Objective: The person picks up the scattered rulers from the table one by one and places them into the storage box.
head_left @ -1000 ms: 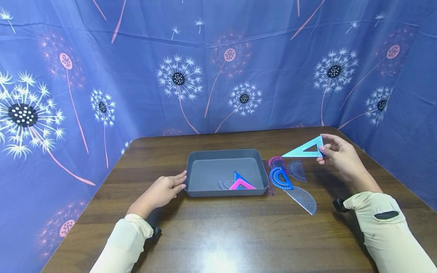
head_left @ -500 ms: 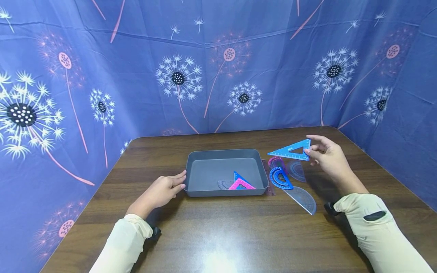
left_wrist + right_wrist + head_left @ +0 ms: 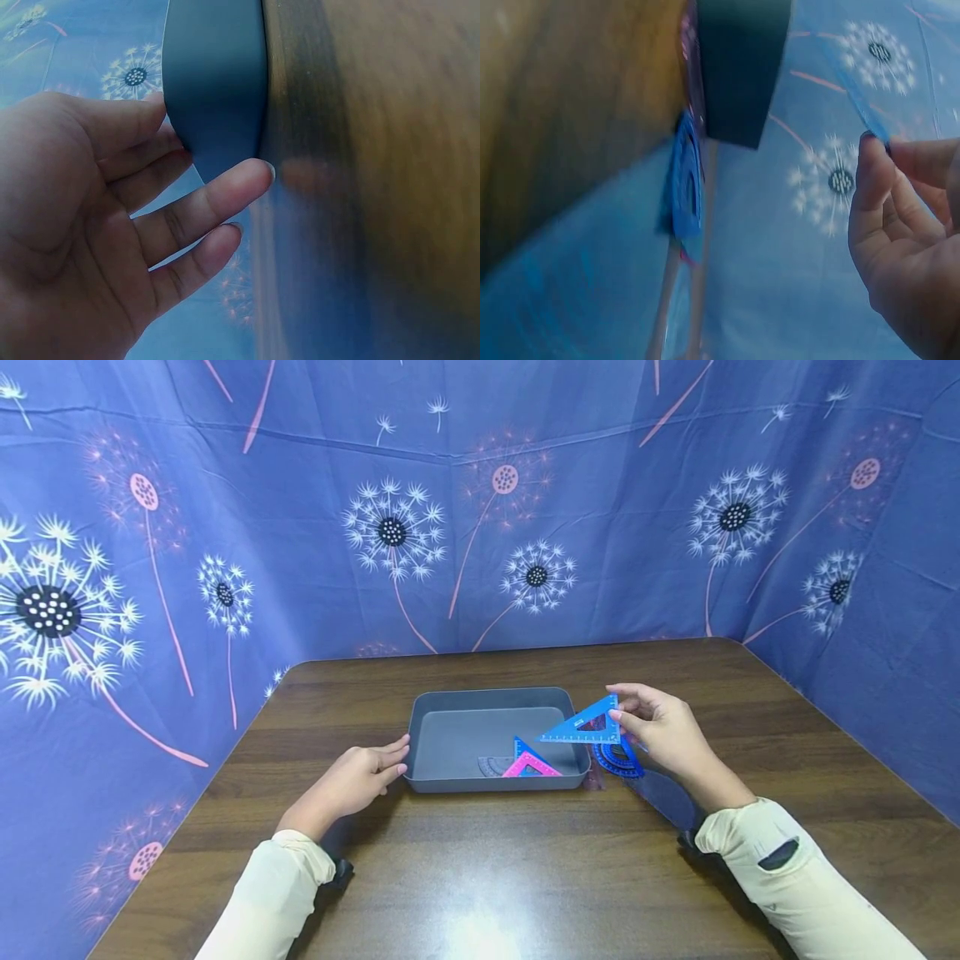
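Observation:
My right hand [image 3: 663, 727] pinches a blue set square [image 3: 581, 727] by its short edge, between thumb and fingers. Its long point reaches left over the right end of a grey rectangular tray [image 3: 480, 784]. The right wrist view catches the set square [image 3: 861, 101] edge-on, raised above the table. Fingertips of my left hand [image 3: 356, 785] touch the tray's left end, the fingers mostly straight; the left wrist view has the tray [image 3: 217, 67] at those fingertips. Inside the tray lie a pink set square [image 3: 542, 767], a blue set square [image 3: 522, 747] and a clear protractor [image 3: 491, 766].
Right of the tray, a blue protractor [image 3: 617, 762] lies on the wooden table [image 3: 360, 885], beside a large clear protractor [image 3: 663, 797] partly under my right wrist. A purplish see-through strip [image 3: 594, 778] lies along the tray's right end. A blue dandelion-print cloth [image 3: 465, 527] hangs behind.
My right hand has carried the blue set square left and lower, from beyond the protractors to over the tray's right end. My left hand has stayed at the tray.

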`<action>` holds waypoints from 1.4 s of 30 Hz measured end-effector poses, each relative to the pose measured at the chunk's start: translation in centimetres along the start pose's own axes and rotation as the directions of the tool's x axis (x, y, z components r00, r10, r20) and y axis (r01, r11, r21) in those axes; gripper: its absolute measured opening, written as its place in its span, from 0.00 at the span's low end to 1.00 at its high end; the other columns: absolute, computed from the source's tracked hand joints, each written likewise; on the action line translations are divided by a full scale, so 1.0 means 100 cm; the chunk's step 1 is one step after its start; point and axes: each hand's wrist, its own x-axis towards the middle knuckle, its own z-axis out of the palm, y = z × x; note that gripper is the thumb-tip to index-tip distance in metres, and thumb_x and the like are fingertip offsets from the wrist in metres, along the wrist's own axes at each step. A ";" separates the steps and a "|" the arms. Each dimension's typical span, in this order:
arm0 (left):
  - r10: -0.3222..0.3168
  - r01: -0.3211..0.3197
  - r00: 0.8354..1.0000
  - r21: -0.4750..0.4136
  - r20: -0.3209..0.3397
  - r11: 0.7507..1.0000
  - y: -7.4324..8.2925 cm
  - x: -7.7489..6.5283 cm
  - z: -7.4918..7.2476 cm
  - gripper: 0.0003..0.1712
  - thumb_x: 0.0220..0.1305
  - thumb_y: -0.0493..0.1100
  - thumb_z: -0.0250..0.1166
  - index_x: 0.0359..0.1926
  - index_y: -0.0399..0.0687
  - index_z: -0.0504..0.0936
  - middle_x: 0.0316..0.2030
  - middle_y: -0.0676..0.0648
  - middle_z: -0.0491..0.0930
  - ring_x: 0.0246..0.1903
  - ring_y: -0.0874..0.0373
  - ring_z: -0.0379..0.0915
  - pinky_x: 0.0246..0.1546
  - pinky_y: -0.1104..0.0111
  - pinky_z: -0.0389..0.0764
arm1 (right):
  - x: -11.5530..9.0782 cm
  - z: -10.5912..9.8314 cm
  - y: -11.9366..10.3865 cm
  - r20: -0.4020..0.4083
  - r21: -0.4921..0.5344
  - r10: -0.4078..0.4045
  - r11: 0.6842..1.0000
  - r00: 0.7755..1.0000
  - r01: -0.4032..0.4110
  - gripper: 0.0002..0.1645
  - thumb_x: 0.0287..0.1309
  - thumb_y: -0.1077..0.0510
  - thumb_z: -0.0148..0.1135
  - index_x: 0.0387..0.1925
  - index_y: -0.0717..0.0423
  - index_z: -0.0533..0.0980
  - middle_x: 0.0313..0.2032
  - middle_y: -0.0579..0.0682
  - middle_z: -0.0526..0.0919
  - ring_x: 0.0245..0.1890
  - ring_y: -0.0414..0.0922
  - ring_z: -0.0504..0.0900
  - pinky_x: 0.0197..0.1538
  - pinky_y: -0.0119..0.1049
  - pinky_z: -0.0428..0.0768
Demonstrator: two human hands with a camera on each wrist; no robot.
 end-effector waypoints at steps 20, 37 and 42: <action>-0.010 0.010 1.000 0.001 0.011 1.000 0.001 0.001 0.000 0.25 0.74 0.43 0.59 0.68 0.41 0.72 0.71 0.47 0.64 0.19 0.61 0.77 0.19 0.67 0.69 | -0.009 0.021 -0.003 0.268 -0.188 -0.023 0.979 0.963 0.076 0.12 0.67 0.56 0.63 0.48 0.51 0.86 0.47 0.49 0.87 0.49 0.50 0.81 0.48 0.49 0.79; -0.018 0.018 1.000 -0.017 0.018 1.000 0.000 0.001 0.000 0.25 0.74 0.43 0.58 0.68 0.41 0.71 0.72 0.48 0.62 0.21 0.61 0.79 0.17 0.68 0.69 | -0.015 0.027 -0.009 0.606 -0.116 -0.038 0.984 0.794 0.136 0.35 0.72 0.42 0.54 0.72 0.53 0.65 0.52 0.48 0.76 0.48 0.44 0.73 0.47 0.39 0.75; -0.016 0.016 1.000 -0.014 0.013 1.000 -0.001 0.000 0.000 0.25 0.74 0.43 0.59 0.68 0.41 0.72 0.72 0.48 0.63 0.21 0.61 0.78 0.18 0.68 0.69 | -0.015 0.032 -0.009 0.643 -0.148 -0.018 0.978 0.765 0.147 0.41 0.71 0.40 0.54 0.76 0.55 0.58 0.54 0.49 0.73 0.45 0.44 0.71 0.47 0.39 0.74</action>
